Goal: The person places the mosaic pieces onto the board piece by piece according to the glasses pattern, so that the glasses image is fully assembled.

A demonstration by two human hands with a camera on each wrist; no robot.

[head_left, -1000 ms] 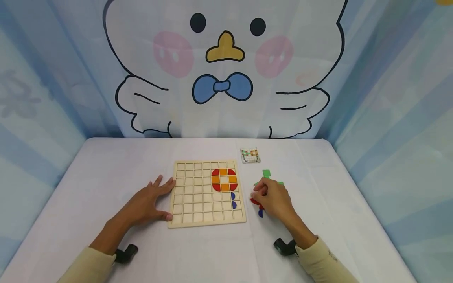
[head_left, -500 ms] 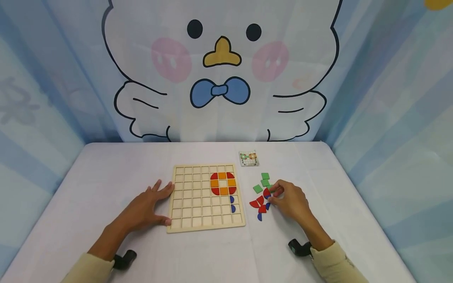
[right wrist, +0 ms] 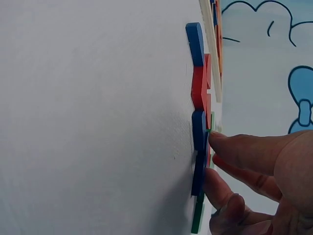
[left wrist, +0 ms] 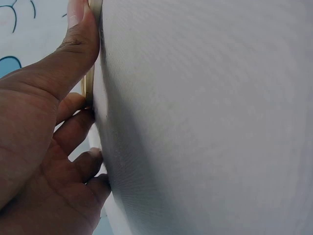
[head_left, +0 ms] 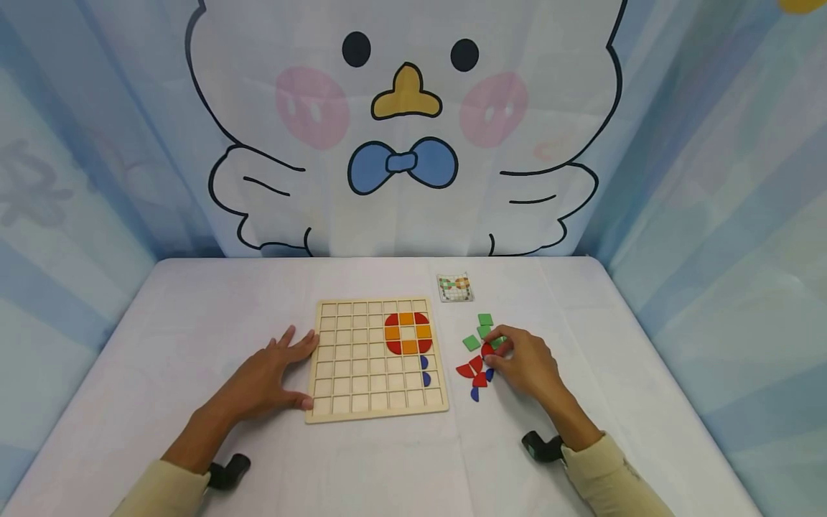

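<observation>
My left hand (head_left: pixel 261 377) lies at the left edge of a wooden grid board (head_left: pixel 362 416), thumb and fingers spread along that edge. In the left wrist view the thumb (left wrist: pixel 78 46) touches the board's side. Red and orange tiles (head_left: pixel 407 347) form a ring on the board, with two blue half-circles (head_left: pixel 426 379) below it. My right hand (head_left: pixel 533 366) is bent over the loose tiles. Its thumb and index finger lie at either side of a red quarter-circle tile (head_left: pixel 487 350); whether they pinch it is unclear. The right wrist view shows the fingertips against the tiles' edges.
Several green squares (head_left: pixel 472 343), red quarter-circles (head_left: pixel 464 370) and blue half-circles (head_left: pixel 474 394) lie right of the board. A small pattern card (head_left: pixel 455 287) rests behind them on the white-covered table (head_left: pixel 213 301). A printed curtain (head_left: pixel 407 215) stands at the back.
My right hand has moved from above the loose tiles to their right side, uncovering several of them, then slightly back left. My left hand stays at the board's edge.
</observation>
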